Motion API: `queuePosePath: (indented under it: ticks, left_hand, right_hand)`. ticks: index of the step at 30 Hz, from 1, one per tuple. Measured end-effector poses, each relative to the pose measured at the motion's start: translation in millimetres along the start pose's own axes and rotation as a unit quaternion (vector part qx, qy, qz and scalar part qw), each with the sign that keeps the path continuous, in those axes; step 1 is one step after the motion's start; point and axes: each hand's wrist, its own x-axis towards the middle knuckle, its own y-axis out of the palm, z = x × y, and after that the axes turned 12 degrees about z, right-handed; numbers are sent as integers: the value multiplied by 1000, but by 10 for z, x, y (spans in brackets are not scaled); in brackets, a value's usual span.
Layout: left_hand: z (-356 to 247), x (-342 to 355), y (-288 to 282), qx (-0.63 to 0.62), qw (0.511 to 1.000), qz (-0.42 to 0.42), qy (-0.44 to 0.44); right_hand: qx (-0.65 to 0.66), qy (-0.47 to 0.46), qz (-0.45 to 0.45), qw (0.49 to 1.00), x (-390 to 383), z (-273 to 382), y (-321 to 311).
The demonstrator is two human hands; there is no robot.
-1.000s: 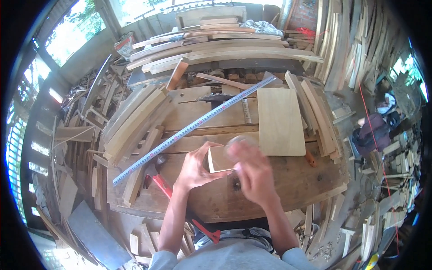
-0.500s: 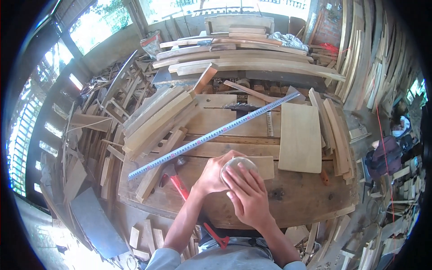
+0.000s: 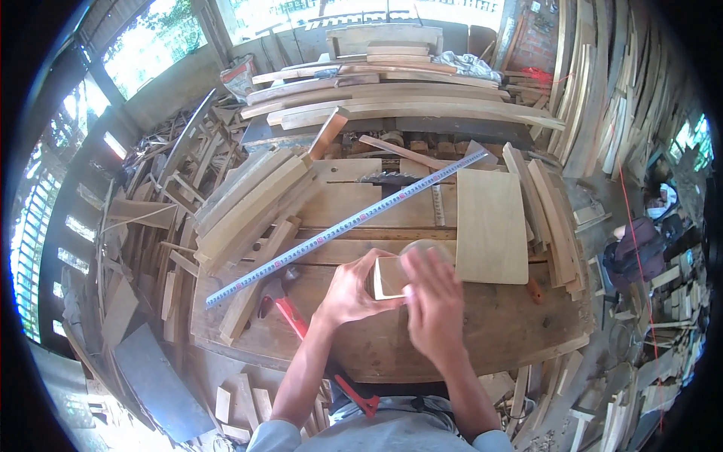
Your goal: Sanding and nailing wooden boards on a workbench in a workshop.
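Observation:
My left hand grips a pale wooden block from its left side, its end face turned toward me. My right hand, smeared by motion, presses a round, pale disc, which looks like a sanding disc, over the block's far right part. Fingers hide much of the disc. Both hands are above the wooden worktable. Beyond them a long steel ruler lies slantwise. A flat wooden board rests to the right of the hands.
A toothed saw blade stands up from the table beyond the ruler. Stacked timber lies at left, with more strips at right. A red-handled tool is beside my left forearm. Long planks lie at the back.
My right hand and the disc have slid right and away from the block's near end, baring that end face. My left hand keeps its hold. The whole view has shifted slightly.

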Motion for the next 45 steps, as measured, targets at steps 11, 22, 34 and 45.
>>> queuePosePath:
  ticks: [11, 22, 34, 45]
  left_hand:
    - [153, -19, -21, -8, 997, 14, 77]
    - [130, -59, 16, 14, 1000, -3, 8]
    - [7, -2, 38, 26, 999, -17, -16]
    - [9, -12, 36, 30, 999, -10, -18]
  right_hand:
    - [83, -127, 77, 986, -94, 166, 46]
    - [91, -116, 68, 987, -186, -31, -41]
    - [71, 7, -47, 996, -42, -272, 67]
    - [17, 8, -35, 999, -87, -129, 104]
